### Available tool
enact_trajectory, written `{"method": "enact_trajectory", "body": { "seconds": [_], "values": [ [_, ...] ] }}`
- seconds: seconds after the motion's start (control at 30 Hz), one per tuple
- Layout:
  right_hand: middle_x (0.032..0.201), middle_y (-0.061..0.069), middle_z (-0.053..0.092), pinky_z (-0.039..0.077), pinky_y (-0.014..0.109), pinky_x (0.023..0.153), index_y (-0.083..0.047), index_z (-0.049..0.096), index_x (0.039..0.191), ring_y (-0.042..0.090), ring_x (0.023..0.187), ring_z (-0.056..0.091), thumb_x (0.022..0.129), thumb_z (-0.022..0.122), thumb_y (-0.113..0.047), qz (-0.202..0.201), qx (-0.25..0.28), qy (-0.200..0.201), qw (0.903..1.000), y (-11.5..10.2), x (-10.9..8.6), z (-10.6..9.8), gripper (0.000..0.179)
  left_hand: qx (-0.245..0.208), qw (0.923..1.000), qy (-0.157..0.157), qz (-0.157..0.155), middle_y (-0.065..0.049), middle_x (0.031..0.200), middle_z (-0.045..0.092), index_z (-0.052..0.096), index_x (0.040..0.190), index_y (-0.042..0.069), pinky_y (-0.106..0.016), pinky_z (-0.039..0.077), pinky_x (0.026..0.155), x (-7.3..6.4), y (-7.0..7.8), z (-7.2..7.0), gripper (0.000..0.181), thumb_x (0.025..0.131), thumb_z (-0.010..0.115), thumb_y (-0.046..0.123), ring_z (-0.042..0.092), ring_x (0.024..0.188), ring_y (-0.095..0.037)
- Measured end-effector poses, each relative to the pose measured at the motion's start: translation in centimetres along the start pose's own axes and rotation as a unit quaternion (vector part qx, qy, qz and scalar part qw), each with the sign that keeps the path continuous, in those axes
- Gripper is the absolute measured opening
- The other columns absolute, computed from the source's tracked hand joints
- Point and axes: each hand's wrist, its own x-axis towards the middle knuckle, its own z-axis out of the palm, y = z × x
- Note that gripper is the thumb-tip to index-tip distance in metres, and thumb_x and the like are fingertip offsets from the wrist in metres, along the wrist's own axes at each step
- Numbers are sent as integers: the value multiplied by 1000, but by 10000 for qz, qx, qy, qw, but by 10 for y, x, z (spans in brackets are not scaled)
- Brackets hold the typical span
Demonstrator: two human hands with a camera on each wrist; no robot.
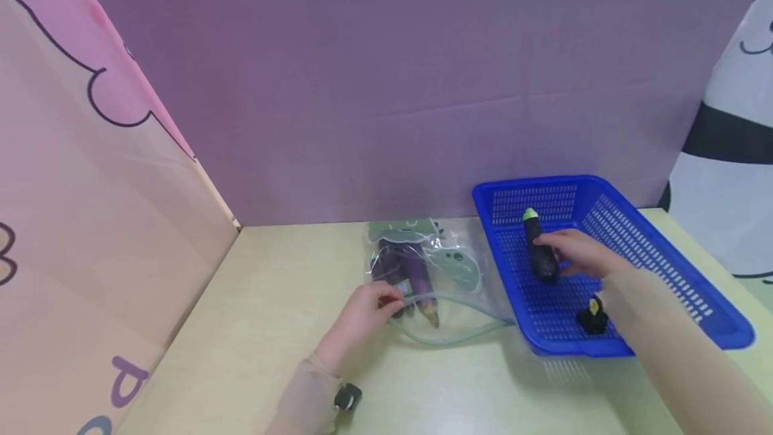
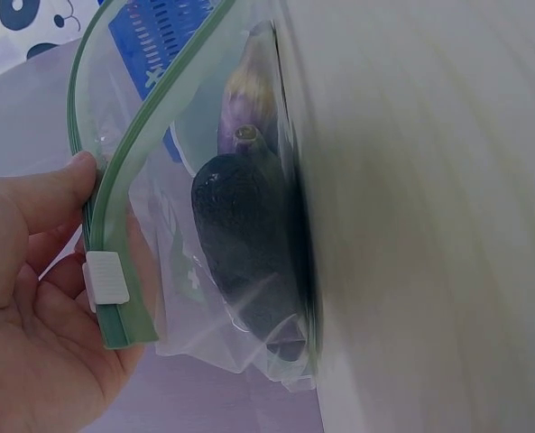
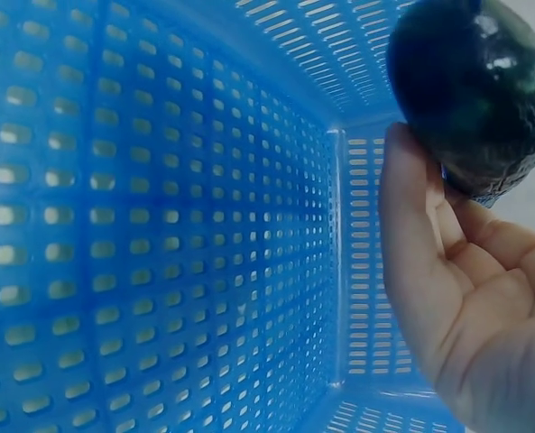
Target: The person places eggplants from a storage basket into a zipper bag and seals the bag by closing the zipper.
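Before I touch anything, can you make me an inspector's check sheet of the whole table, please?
Surface: pale tabletop.
Job's things: open zip bag with a purple vegetable and a dark vegetable inside; blue basket to its right; green-tipped vegetable, held over the basket.
Clutter: nothing seen.
Left grip: pinches the bag's edge.
Right grip: holds the green-tipped vegetable.
Cables: nothing seen.
Surroundings: purple backdrop behind; cartoon panel at left, another at right.

One left hand (image 1: 364, 309), one right hand (image 1: 581, 254), one basket (image 1: 549, 317) and one zip bag (image 1: 455, 270) show. Two dark vegetables (image 1: 541, 254) and one purple vegetable (image 1: 417, 275) are visible.
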Motion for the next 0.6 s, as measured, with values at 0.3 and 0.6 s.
{"method": "enact_trajectory", "body": {
  "seconds": [0.3, 0.6],
  "values": [
    [105, 0, 57, 52, 36, 84, 19, 21, 139, 4, 88, 56, 100, 37, -32, 40, 307, -77, 9995, -7, -3, -1, 66, -60, 10000, -3, -70, -4, 84, 67, 71, 90, 4, -18, 51, 68, -2, 1, -2, 7, 85, 66, 6, 61, 75, -13],
    [91, -13, 58, 53, 31, 81, 18, 18, 140, 1, 84, 59, 100, 38, -30, 0, 870, -133, 9961, -6, -4, -4, 66, 21, 9999, -39, -96, -3, 85, 67, 70, 92, 6, -18, 51, 71, 0, 0, 0, 8, 85, 66, 8, 62, 77, -12]
  ]
}}
